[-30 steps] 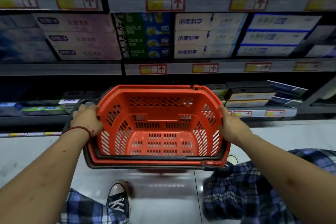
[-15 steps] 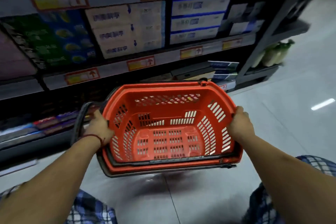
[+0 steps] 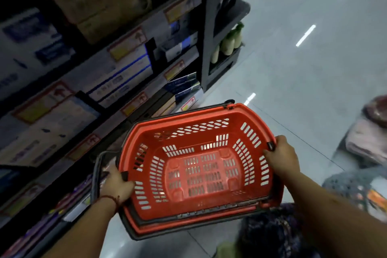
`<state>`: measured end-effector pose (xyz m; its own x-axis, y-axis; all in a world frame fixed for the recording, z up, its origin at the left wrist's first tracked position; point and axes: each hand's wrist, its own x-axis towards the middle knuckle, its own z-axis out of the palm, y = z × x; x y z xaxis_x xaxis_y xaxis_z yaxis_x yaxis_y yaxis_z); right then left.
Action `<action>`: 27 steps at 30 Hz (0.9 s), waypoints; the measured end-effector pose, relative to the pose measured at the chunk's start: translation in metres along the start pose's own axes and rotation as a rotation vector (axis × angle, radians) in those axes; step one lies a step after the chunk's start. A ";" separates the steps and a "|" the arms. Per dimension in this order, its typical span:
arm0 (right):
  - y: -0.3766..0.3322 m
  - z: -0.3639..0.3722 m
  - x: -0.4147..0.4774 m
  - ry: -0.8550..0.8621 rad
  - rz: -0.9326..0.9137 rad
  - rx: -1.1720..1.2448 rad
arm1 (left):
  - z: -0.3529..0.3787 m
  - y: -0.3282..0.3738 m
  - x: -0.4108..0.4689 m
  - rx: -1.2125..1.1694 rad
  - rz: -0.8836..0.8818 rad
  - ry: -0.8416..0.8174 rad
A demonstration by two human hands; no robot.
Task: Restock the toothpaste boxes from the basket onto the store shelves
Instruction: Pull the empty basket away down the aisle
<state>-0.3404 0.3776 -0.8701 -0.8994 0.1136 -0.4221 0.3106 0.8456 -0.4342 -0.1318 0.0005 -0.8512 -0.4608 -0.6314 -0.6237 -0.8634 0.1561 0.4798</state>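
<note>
A red plastic basket (image 3: 247,114) with slotted walls hangs level above the floor, and nothing lies inside it. My left hand (image 3: 117,185) grips its left rim, next to the folded dark handle. My right hand (image 3: 281,156) grips the right rim. Toothpaste boxes (image 3: 119,77), white with blue stripes, stand stacked on the store shelves (image 3: 129,44) to the left, seen blurred and at a slant. More boxes (image 3: 184,86) lie on a lower shelf just beyond the basket.
The shelf unit ends at a dark upright (image 3: 206,27), with pale bottles (image 3: 227,43) on an end rack behind it. Shiny grey floor (image 3: 303,79) opens to the right. Soft pink and patterned goods (image 3: 368,144) sit at the right edge.
The view has swung right and tilted, so the shelves now run along the left and the aisle floor fills the right. Both hands keep the same grip on the basket.
</note>
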 end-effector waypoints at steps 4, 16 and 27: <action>0.024 -0.131 -0.012 0.067 0.159 0.049 | 0.010 0.129 -0.059 0.015 0.046 -0.123; 0.054 -0.507 0.047 0.214 0.267 0.212 | 0.047 0.547 -0.213 0.079 0.322 -0.154; 0.015 -0.711 0.241 0.490 0.253 0.402 | 0.149 0.859 -0.098 0.039 0.650 -0.184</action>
<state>-0.7711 0.7887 -0.4121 -0.7899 0.5856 -0.1821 0.5350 0.5127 -0.6715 -0.8591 0.3097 -0.4705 -0.9135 -0.2607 -0.3123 -0.4039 0.4899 0.7725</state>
